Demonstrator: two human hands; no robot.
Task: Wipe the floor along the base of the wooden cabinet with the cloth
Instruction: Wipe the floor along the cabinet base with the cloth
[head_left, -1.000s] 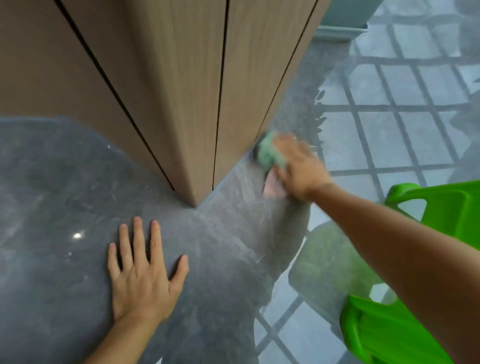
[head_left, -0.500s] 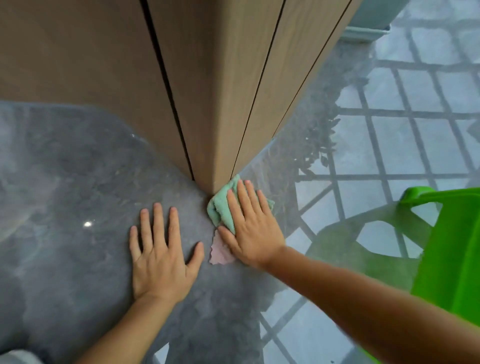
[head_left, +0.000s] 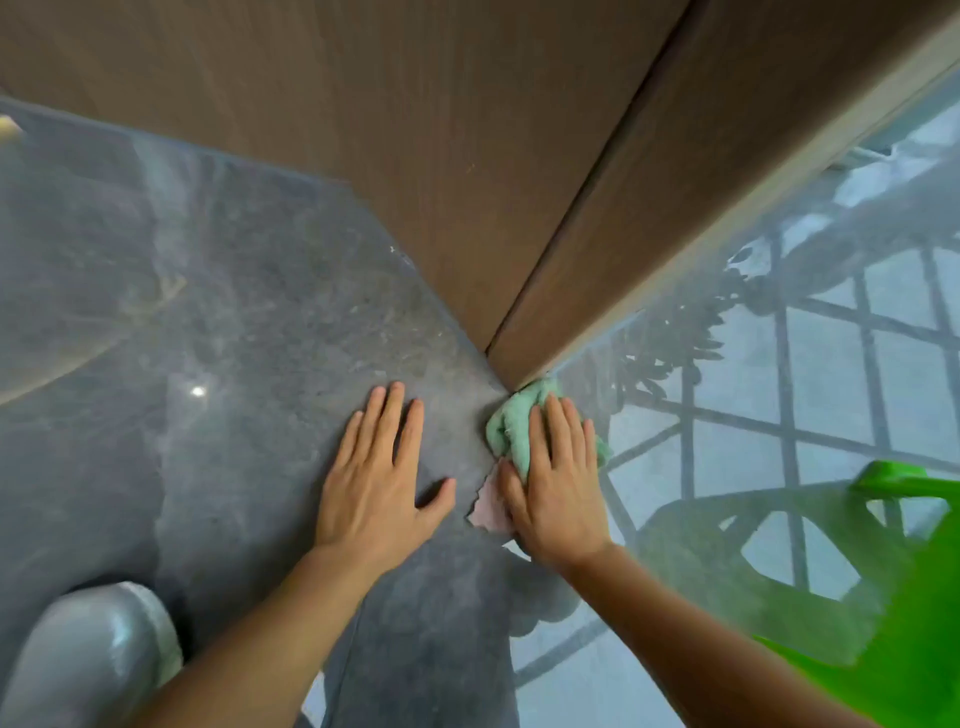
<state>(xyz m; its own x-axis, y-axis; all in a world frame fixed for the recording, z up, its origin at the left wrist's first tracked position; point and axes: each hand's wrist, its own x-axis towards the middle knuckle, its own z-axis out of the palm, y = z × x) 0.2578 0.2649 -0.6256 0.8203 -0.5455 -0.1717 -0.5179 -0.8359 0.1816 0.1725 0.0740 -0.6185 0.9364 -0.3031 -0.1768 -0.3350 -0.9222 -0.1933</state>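
Cloth (head_left: 511, 428) green-pink, crumpled at cabinet (head_left: 467, 156) corner | right hand (head_left: 558, 488) flat atop | left hand (head_left: 376, 478) spread, empty

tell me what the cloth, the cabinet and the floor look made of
Cloth: soft green fabric, probably microfibre or terry, bunched in fuzzy folds under the right hand.
Cabinet: wood or wood-look laminate, matte brown with fine straight grain.
Floor: polished grey stone or stone-look tile, mottled and glossy enough to mirror a window grid.
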